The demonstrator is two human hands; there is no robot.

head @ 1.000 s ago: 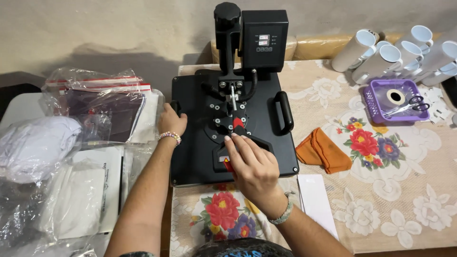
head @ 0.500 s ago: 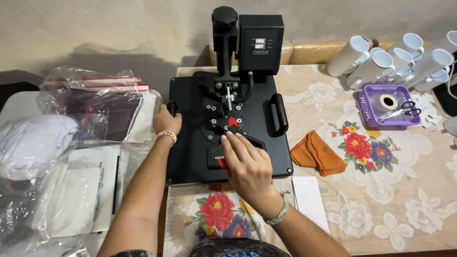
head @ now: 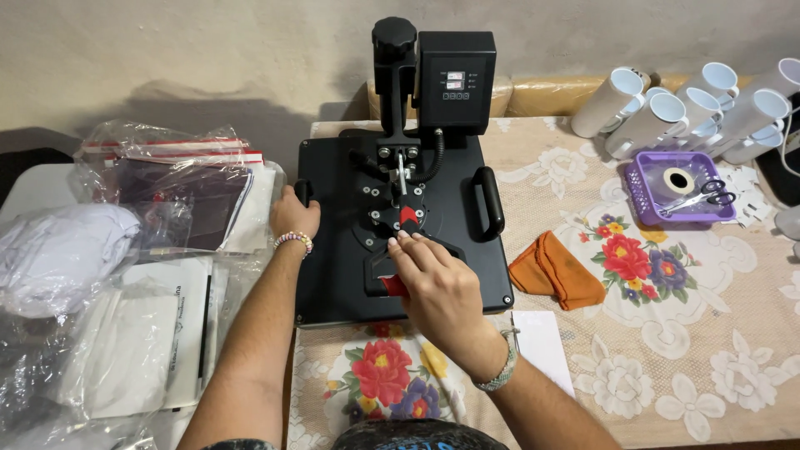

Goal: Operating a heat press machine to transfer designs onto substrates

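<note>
A black heat press (head: 400,225) sits square in the middle of the surface (head: 717,367), on a cream cloth printed with red flowers. Its flat top plate is down and level, studded with small bolts, a red knob at the centre and a tall black column with a round cap rising at the back beside a boxy control unit. A curved black handle (head: 490,202) runs along the plate's right side.

The left hand (head: 292,217) is at the plate's left edge, fingers curled around the small grip there, wrist wearing a beaded bracelet, forearm stretched straight up from the bottom of the view. The right hand (head: 437,287) lies over the front centre of the plate, palm down, fingers together and bent onto the black lever with its red tip; whether it is truly gripping or only pressing, I cannot tell.

Just right of the press, a folded orange cloth (head: 557,271) lies on the surface. Farther right, a purple tray (head: 642,196) holds a tape roll and scissors, with white mugs (head: 667,117) lying stacked behind it. To the left, clear plastic bags (head: 175,183) of paper and fabric are piled up.
</note>
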